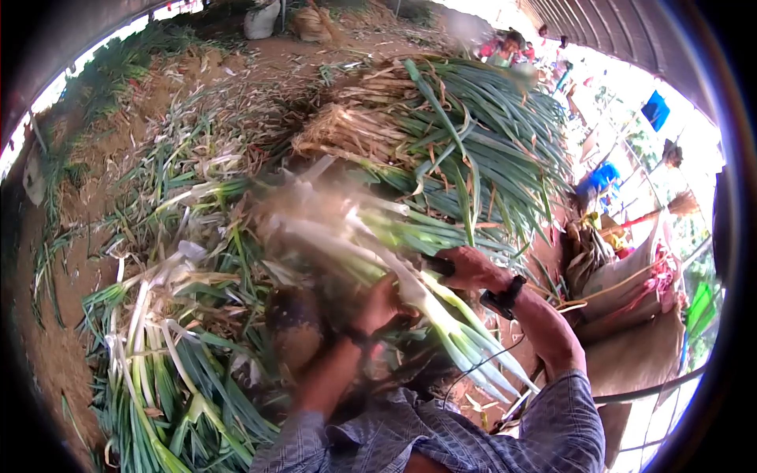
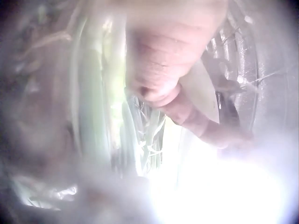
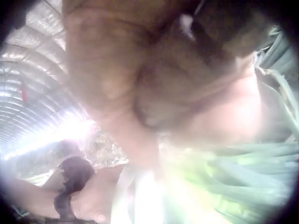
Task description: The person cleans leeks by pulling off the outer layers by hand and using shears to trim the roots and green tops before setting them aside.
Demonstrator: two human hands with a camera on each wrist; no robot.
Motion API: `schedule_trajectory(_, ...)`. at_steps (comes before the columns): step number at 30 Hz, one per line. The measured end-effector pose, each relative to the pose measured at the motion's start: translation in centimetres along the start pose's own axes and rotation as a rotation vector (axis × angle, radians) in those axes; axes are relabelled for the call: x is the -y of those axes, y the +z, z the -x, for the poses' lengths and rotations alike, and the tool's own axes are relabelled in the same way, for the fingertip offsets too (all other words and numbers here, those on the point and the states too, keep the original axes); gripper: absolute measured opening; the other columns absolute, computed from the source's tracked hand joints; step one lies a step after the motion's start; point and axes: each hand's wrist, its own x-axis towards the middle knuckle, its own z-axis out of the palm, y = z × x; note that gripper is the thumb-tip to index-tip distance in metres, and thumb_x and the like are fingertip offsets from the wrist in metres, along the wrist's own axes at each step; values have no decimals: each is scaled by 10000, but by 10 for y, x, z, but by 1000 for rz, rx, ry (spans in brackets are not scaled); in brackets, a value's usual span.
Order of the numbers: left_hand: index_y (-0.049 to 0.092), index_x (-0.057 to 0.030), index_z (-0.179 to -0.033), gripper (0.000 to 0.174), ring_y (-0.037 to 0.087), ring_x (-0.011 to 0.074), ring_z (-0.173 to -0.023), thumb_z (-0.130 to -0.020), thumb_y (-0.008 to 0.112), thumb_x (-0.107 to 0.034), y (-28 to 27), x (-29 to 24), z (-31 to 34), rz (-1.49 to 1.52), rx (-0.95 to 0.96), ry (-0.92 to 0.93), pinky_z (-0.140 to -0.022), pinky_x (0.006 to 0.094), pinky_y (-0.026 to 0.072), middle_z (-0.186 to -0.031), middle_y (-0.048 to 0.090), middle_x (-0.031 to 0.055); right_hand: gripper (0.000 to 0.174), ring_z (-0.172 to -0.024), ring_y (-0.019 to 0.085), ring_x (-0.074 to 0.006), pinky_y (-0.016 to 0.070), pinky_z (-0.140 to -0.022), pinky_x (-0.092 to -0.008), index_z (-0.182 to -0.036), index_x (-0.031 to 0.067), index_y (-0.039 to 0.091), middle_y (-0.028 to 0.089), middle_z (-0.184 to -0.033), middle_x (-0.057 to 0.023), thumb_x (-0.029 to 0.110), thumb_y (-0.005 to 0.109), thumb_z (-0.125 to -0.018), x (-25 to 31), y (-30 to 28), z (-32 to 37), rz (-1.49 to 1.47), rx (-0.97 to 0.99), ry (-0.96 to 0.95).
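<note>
Several long green onions, white at the root end and green at the leaves, lie across in front of the body in the head view. My left hand grips their stalks from below, its fingers curled; stalks and a thumb or finger also show in the left wrist view. My right hand holds a short dark handle-like tool right beside the stalks. Its kind I cannot tell. In the right wrist view the right palm fills the top, fingers bent. A brown dusty blur covers the root ends.
A large pile of green onions lies ahead, roots to the left. Another heap is at the lower left. Loose leaves litter the soil. Sacks stand at the right. A thin cable hangs by the right arm.
</note>
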Motion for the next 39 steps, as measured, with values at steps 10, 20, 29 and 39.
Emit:
schedule_trajectory(10,547,-35,-1268,345,653,186,-956,-988,545,-236,-26,-13,-7,-373,8,289,-726,299,553,-1116,652,86,435,-771,647,-279,507,-717,-400,-1088,37,656,680,-864,-153,245,787,-729,5,-14,20,12,-48,-3)
schedule_trajectory(20,624,-29,-1098,226,642,131,-872,-907,666,-142,5,-30,-15,-275,-268,484,-791,310,545,-940,650,25,468,-763,647,-201,523,-718,-342,-1204,36,639,688,-868,-141,135,761,-763,-9,2,100,-186,-12,-77)
schedule_trajectory(29,674,-11,-1009,253,653,133,-699,-846,727,-197,16,-26,-16,-567,-599,395,-458,273,562,-870,674,45,408,-767,674,-274,532,-710,-380,-1128,57,668,694,-868,-156,228,753,-767,-1,-5,86,4,-67,10)
schedule_trajectory(39,696,-27,-760,186,629,126,-533,-790,749,-202,3,4,-20,-570,-559,398,-423,269,497,-674,656,23,355,-821,679,-364,538,-737,-438,-1061,81,678,696,-859,-179,199,702,-727,29,-8,20,152,-87,-153)
